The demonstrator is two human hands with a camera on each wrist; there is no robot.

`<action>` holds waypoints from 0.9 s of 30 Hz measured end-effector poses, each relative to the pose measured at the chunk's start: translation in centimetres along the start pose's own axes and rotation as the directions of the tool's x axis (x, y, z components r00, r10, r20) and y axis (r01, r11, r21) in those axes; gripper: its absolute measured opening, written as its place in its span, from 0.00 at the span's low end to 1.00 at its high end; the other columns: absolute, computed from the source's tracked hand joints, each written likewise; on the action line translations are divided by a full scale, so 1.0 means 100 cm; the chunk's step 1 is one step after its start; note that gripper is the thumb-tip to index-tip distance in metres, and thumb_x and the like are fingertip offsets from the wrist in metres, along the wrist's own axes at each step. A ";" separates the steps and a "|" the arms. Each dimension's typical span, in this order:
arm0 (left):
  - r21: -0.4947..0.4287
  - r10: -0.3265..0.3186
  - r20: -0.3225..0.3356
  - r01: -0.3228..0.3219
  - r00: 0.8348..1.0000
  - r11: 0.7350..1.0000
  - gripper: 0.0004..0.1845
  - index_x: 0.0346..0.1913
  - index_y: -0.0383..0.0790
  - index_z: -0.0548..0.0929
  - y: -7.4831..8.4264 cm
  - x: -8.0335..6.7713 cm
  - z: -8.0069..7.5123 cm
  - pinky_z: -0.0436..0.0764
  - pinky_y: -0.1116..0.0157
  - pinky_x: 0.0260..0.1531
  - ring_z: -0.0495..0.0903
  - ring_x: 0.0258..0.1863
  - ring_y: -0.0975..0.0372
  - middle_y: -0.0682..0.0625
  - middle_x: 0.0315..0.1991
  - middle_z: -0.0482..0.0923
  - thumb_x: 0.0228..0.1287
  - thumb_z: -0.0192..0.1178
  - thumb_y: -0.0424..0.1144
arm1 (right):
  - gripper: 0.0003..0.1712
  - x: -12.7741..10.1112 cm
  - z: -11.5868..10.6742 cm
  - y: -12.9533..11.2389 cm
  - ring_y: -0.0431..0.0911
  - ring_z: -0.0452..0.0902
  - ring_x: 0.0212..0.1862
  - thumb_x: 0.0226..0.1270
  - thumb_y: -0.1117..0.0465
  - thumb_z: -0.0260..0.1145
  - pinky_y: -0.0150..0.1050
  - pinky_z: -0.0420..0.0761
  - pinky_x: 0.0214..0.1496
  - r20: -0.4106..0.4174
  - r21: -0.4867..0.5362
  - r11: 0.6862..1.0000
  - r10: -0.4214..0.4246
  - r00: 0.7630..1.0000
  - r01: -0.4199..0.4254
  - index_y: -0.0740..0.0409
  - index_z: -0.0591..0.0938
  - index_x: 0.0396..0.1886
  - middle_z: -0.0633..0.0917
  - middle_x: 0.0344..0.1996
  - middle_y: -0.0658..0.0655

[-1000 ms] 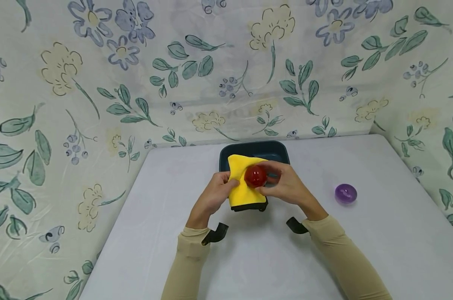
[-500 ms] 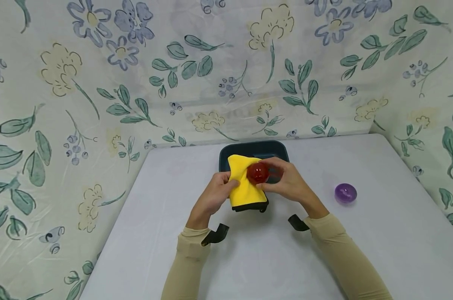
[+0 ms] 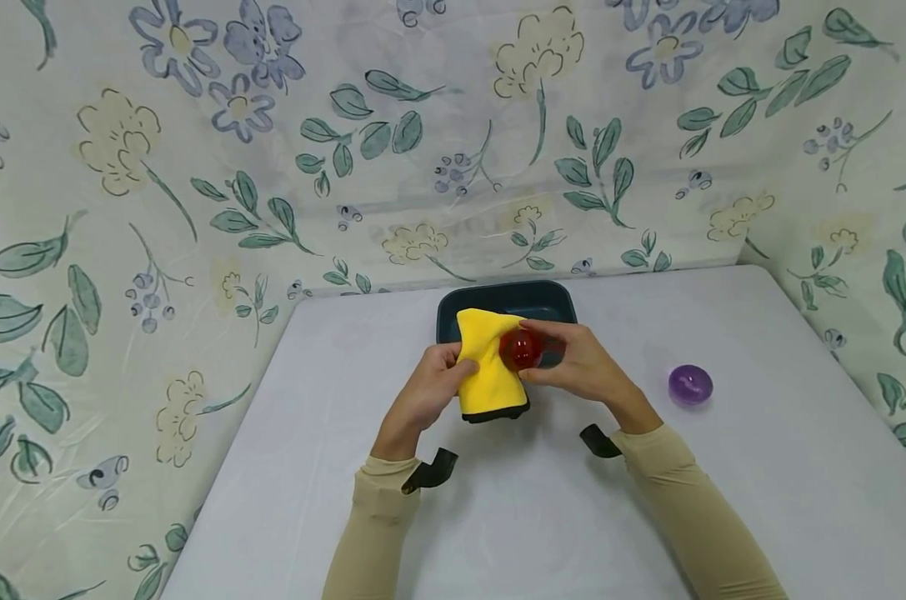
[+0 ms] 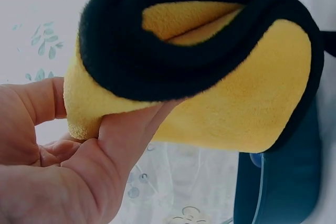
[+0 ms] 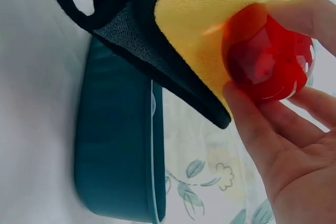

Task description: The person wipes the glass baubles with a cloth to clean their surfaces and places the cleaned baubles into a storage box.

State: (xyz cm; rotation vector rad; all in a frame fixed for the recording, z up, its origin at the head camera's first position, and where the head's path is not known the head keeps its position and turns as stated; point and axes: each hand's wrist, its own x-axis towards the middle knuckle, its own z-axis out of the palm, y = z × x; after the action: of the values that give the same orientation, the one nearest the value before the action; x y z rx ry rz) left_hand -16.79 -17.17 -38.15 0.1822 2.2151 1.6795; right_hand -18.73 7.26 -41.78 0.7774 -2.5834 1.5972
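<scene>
My left hand (image 3: 432,385) grips a folded yellow cloth with a black edge (image 3: 486,371) above the table; the left wrist view shows the cloth (image 4: 210,77) pinched between thumb and fingers (image 4: 126,135). My right hand (image 3: 573,362) holds a red translucent round piece (image 3: 522,348) against the cloth's right side. In the right wrist view the red piece (image 5: 268,59) sits between thumb and fingers (image 5: 257,129), touching the cloth (image 5: 199,19). A dark teal tray (image 3: 507,302) lies just behind both hands.
A purple translucent round piece (image 3: 690,385) lies on the white table (image 3: 498,517) to the right of my right hand. Floral fabric (image 3: 272,150) hangs behind and on both sides of the table. The tray's outer wall (image 5: 113,150) shows in the right wrist view.
My right hand has slid the red piece slightly right and up along the cloth. The left hand and cloth have barely moved.
</scene>
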 end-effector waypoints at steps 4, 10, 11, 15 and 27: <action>-0.001 0.002 -0.008 -0.002 1.000 1.000 0.20 0.67 0.28 0.74 0.000 0.000 0.001 0.87 0.56 0.56 0.85 0.44 0.58 0.34 0.57 0.81 0.78 0.51 0.33 | 0.39 0.001 0.000 0.000 0.54 0.84 0.54 0.57 0.65 0.79 0.52 0.86 0.61 0.026 -0.012 1.000 0.002 1.000 -0.002 0.63 0.77 0.69 0.84 0.63 0.63; -0.008 -0.004 -0.018 0.003 1.000 1.000 0.21 0.68 0.29 0.74 0.001 -0.001 0.002 0.86 0.54 0.58 0.85 0.46 0.56 0.34 0.59 0.81 0.78 0.51 0.33 | 0.37 0.001 0.002 0.002 0.53 0.84 0.53 0.55 0.65 0.80 0.50 0.87 0.60 0.032 -0.027 1.000 0.008 0.999 -0.007 0.62 0.79 0.67 0.84 0.60 0.62; -0.009 -0.003 -0.018 0.003 1.000 1.000 0.21 0.68 0.29 0.74 0.001 -0.001 0.002 0.86 0.53 0.59 0.85 0.46 0.55 0.34 0.59 0.81 0.78 0.51 0.33 | 0.37 0.001 0.002 0.003 0.53 0.84 0.53 0.55 0.65 0.80 0.51 0.87 0.60 0.032 -0.032 0.999 0.008 0.999 -0.007 0.62 0.79 0.66 0.85 0.60 0.62; -0.010 -0.001 -0.023 0.001 1.000 1.000 0.21 0.68 0.29 0.74 0.001 -0.001 0.002 0.86 0.53 0.59 0.85 0.47 0.55 0.34 0.59 0.81 0.78 0.51 0.33 | 0.36 0.000 0.002 0.001 0.53 0.84 0.54 0.54 0.65 0.80 0.52 0.86 0.61 0.042 -0.047 0.999 0.003 0.999 -0.001 0.62 0.79 0.65 0.85 0.58 0.60; 0.026 0.033 -0.002 -0.033 0.999 0.999 0.20 0.67 0.28 0.75 0.001 -0.001 0.001 0.85 0.53 0.60 0.84 0.47 0.53 0.34 0.58 0.80 0.78 0.51 0.33 | 0.35 -0.002 0.004 -0.004 0.48 0.86 0.50 0.52 0.66 0.80 0.46 0.88 0.58 0.065 -0.018 0.998 -0.057 0.996 0.059 0.61 0.81 0.63 0.88 0.55 0.57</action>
State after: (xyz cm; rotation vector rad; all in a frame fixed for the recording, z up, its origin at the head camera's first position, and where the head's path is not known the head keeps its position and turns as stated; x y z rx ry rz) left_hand -16.69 -17.07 -38.06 0.2252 2.2487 1.6691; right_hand -18.30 6.87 -41.70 0.9083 -2.5901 1.5534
